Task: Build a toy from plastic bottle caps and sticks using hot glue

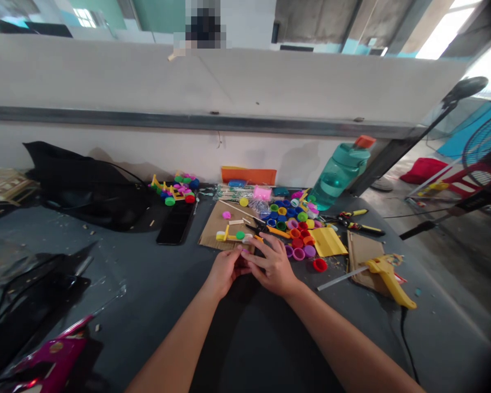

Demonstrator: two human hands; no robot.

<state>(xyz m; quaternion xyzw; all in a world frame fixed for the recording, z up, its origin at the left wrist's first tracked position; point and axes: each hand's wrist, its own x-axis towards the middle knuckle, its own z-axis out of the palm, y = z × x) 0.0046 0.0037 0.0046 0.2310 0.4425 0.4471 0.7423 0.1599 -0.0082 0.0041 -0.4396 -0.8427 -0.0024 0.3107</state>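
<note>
My left hand [226,271] is closed in a pinch just in front of the cardboard. A small pink-purple piece [244,250] shows at its fingertips, mostly hidden by fingers. Bent fingers of my right hand [274,266] meet the left fingertips at that piece; its thumb is largely out of sight. Right behind the hands, on the cardboard sheet [210,229], lies a small yellow stick frame [226,233] with a green cap [240,235] and a white cap [247,238]. A pink bit [226,215] and short wooden sticks [236,222] rest farther back.
Many coloured bottle caps [298,254] spread to the right, beside yellow paper [329,241]. A yellow glue gun [387,275], pliers [358,221] and a teal bottle [339,174] stand or lie beyond. On the left are a phone [175,224], black bag [85,185] and magenta tool [51,357].
</note>
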